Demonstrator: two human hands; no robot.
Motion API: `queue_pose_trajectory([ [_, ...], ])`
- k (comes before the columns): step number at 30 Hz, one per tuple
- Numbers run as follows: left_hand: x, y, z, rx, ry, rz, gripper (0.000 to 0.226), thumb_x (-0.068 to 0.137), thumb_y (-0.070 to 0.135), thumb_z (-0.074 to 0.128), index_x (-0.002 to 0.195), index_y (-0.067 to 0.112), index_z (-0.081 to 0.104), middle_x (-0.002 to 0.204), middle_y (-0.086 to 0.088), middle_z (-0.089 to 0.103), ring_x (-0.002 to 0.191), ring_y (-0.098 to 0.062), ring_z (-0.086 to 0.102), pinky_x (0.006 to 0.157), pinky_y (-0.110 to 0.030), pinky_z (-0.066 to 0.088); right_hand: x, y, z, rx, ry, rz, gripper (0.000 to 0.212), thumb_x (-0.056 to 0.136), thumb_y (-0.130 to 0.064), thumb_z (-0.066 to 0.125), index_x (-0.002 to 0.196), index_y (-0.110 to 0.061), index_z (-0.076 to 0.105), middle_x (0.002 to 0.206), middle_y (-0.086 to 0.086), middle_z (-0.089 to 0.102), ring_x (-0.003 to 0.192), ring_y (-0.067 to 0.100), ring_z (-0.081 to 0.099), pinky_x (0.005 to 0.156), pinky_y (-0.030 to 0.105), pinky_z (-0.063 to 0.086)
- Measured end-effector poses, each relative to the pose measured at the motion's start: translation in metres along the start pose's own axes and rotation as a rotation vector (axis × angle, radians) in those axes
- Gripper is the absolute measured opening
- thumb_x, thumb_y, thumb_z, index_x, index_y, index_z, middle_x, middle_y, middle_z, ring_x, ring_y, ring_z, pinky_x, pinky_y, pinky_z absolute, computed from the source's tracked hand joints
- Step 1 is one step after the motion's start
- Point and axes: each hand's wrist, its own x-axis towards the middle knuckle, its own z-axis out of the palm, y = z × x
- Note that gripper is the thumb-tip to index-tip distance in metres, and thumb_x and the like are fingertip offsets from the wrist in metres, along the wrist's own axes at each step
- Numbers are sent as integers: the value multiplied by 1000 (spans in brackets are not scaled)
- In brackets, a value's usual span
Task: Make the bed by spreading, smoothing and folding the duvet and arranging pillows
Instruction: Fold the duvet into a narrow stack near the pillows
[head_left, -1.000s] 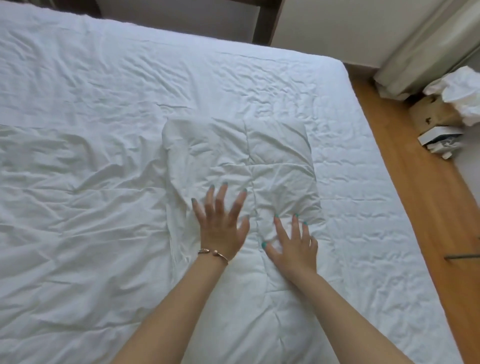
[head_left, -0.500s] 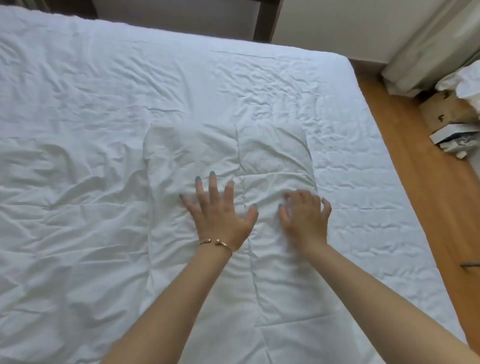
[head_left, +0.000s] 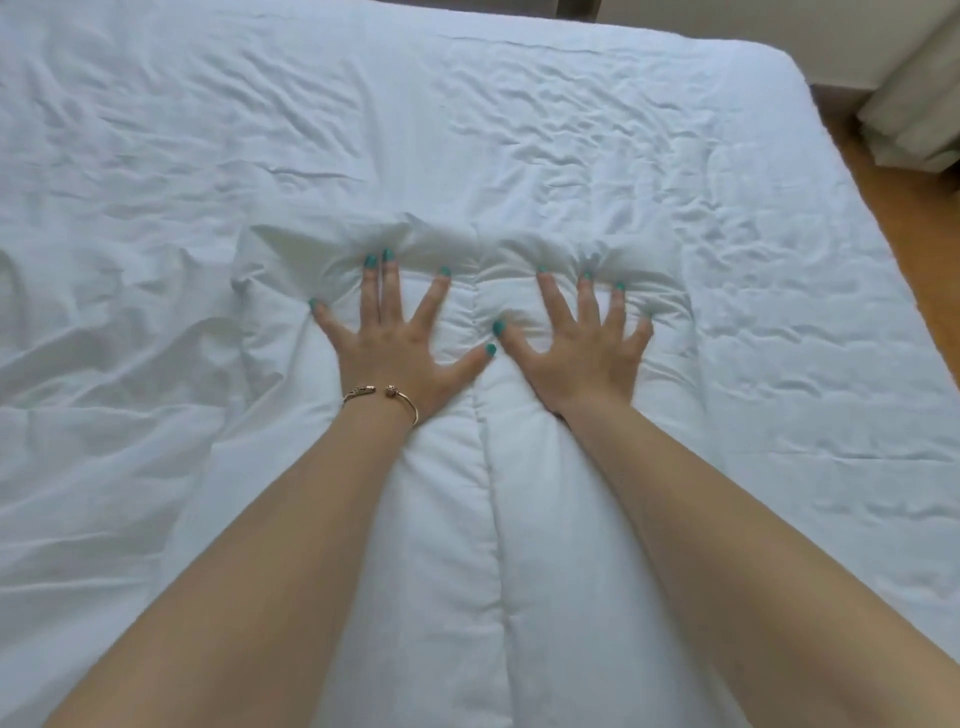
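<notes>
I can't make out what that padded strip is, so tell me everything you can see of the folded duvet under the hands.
The folded duvet is white, puffy and quilted, with a stitched seam down its middle. It lies as a long strip on the wrinkled bed sheet, its far end bunched up. The left hand and right hand press flat on it, fingers spread.

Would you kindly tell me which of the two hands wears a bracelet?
The left hand: a gold bracelet circles its wrist, while the right hand has a bare wrist.
</notes>
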Motion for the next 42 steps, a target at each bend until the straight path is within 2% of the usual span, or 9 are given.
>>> queue_pose_trajectory([
  [11, 7, -3, -9, 24, -87, 44, 90, 66, 94, 5, 145, 52, -5, 160, 0, -13, 146, -15, -17, 108, -68, 2, 8, 19, -5, -1, -34, -92, 82, 75, -88, 11, 148, -51, 5, 163, -4, 6, 149, 26, -1, 115, 55, -3],
  [20, -39, -76, -54, -37, -360, -198, 74, 83, 79, 11, 147, 47, -11, 161, -1, -5, 148, -23, -2, 118, -48, 6, -64, 57, -35, 135, -131, 354, 64, 95, -62, 16, 151, -43, -9, 162, -9, -11, 147, 32, 7, 113, 60, 13],
  [25, -128, -13, -77, -38, -131, -57, 59, 97, 41, 26, 153, 25, 12, 161, -6, 8, 148, -25, 1, 117, -52, -1, -151, 30, -41, 102, -100, 129, 62, 98, -53, 24, 154, -31, 11, 163, -6, 2, 149, 25, -3, 117, 54, -1],
  [29, -215, 5, -52, -60, -225, 35, 60, 92, 60, 18, 149, 45, 8, 161, 4, 3, 148, -21, -1, 109, -64, -6, -211, 16, -34, -10, -140, -209, 60, 93, -61, 20, 151, -43, 16, 161, -10, 14, 149, 21, 6, 115, 53, -1],
  [32, -234, -50, -37, -21, -343, -196, 65, 87, 74, 10, 140, 54, -20, 158, 9, -20, 147, -20, -15, 107, -67, -3, -237, 58, -26, -69, -157, -42, 59, 94, -66, 21, 149, -49, 11, 162, -11, 10, 149, 19, 4, 115, 55, -2],
  [35, -244, -75, -46, -184, -318, -324, 61, 94, 61, 21, 147, 48, -7, 161, 1, -6, 148, -24, -7, 110, -66, 6, -254, 82, -31, -25, -189, 275, 58, 95, -64, 18, 150, -49, 5, 162, -9, 0, 149, 22, -3, 115, 61, -1],
  [38, -264, -47, -58, -286, -36, -131, 61, 91, 43, 38, 149, 27, 29, 157, -13, 24, 145, -32, 15, 110, -68, 13, -282, 60, -47, 163, -92, 275, 61, 93, -59, 24, 151, -44, 15, 163, -4, 5, 149, 27, 3, 115, 61, 1],
  [40, -286, -30, -54, -202, -47, 161, 61, 88, 53, 42, 145, 32, 39, 155, -9, 29, 146, -28, 20, 109, -68, 4, -315, 56, -47, 98, -82, -3, 59, 92, -57, 31, 149, -44, 25, 161, -4, 18, 148, 29, 13, 113, 61, 4],
  [42, -293, -34, -39, -144, -122, 250, 64, 84, 63, 43, 144, 39, 39, 157, -6, 26, 146, -25, 18, 106, -72, 4, -347, 70, -45, 71, -175, 65, 59, 91, -63, 29, 148, -50, 22, 160, -6, 18, 147, 29, 15, 111, 64, 9],
])
